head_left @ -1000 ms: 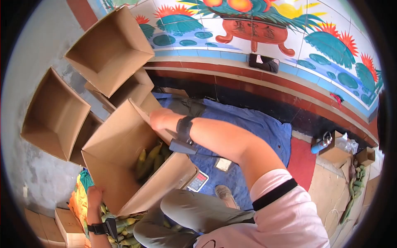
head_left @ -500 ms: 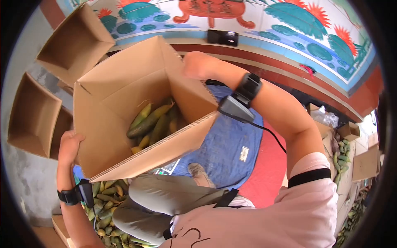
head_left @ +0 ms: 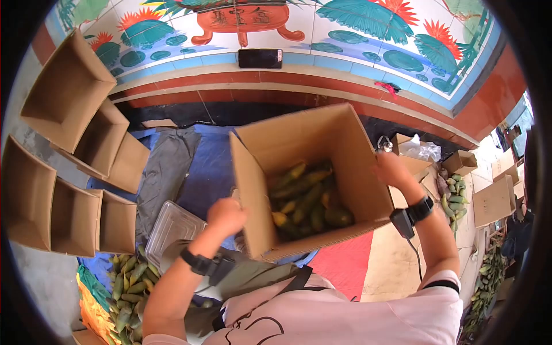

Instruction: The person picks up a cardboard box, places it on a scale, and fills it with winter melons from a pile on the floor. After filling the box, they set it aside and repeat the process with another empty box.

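Observation:
An open cardboard box (head_left: 299, 138) is held up in front of my body, tilted so that its inside shows. Several green and yellowish long fruits or vegetables (head_left: 310, 198) lie at its bottom. On the box's left wall, my left hand (head_left: 226, 216) is closed around the edge. My right hand (head_left: 392, 171) grips the opposite wall near its upper right side, fingers partly hidden behind the cardboard. Below the box are my bent legs in grey-green trousers (head_left: 230, 282).
Empty cardboard boxes (head_left: 75, 215) are stacked at the left. A clear plastic tray (head_left: 169, 230) lies beside my legs, near a pile of green produce (head_left: 132, 282). A phone (head_left: 260, 58) leans against the painted wall. More boxes (head_left: 494, 201) and produce stand at the right.
The box has moved right with both hands holding it, away from the stacked boxes. The view has shifted too, and the plastic tray and more stacked boxes now show.

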### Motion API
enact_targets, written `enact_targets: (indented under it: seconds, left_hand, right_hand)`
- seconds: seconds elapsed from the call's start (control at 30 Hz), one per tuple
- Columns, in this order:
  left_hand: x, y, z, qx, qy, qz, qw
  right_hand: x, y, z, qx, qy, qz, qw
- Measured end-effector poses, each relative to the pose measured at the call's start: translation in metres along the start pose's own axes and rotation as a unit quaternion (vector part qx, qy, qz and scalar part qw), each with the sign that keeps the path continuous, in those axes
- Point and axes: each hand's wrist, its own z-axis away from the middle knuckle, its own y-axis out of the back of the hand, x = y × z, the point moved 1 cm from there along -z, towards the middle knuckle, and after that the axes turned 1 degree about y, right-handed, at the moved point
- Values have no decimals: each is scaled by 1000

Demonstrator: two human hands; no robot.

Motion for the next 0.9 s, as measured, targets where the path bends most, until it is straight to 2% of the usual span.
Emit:
enact_targets:
  seconds: [0.07, 0.1, 0.13, 0.17, 0.23, 0.27, 0.3, 0.33, 0.4, 0.47, 0.53, 0.57, 0.67, 0.73, 0.77, 0.8, 0.83, 0.9]
  left_hand:
    - [16, -30, -3, -42, -43, 53, 997]
    - [37, -34, 4, -8, -97, 82, 992]
    - [54, -35, 4, -51, -134, 111, 984]
    - [68, -30, 3, -90, -168, 143, 971]
    - [84, 1, 14, -19, -229, 98, 968]
    - [79, 9, 12, -16, -235, 118, 965]
    - [73, 26, 18, -31, -208, 158, 965]
    - [59, 33, 21, 3, -205, 144, 968]
    - [18, 45, 34, 51, -169, 135, 975]
    - [-25, 57, 58, 65, -95, 183, 976]
    - [-69, 65, 90, 85, -26, 238, 967]
    - [-93, 65, 107, 104, 2, 250, 963]
    - [-161, 53, 159, 161, 55, 268, 948]
    - [-195, 39, 193, 233, 123, 234, 936]
    - [-208, 28, 208, 238, 129, 236, 933]
    - [-221, 16, 221, 275, 146, 157, 937]
    - [-232, 5, 232, 310, 162, 77, 934]
    - [-241, -18, 247, 350, 153, 45, 923]
  right_hand:
    - [38, -32, 17, -74, -18, 91, 993]
    - [84, -55, 34, -75, -35, 53, 995]
    - [119, -71, 48, -79, -51, 16, 995]
    - [80, -19, 55, -152, -208, -88, 962]
    - [83, -14, 52, -151, -244, -105, 952]
    - [81, -12, 46, -153, -241, -106, 952]
    - [74, -6, 33, -64, -182, 3, 981]
    - [60, 2, 19, 27, -118, 113, 986]
    - [16, 34, -8, 77, -92, 101, 988]
    - [-31, 60, -39, 110, -13, 22, 994]
    - [-72, 73, -73, 86, 85, -145, 982]
    - [-99, 83, -88, 33, 94, -229, 968]
    - [-178, 99, -137, 11, 144, -372, 917]
    - [-228, 111, -172, -49, 142, -417, 896]
    - [-251, 110, -191, -52, 133, -463, 875]
    - [-273, 109, -209, -59, 120, -512, 848]
    - [-295, 104, -229, -62, 128, -512, 847]
    - [-332, 83, -267, -46, 100, -643, 758]
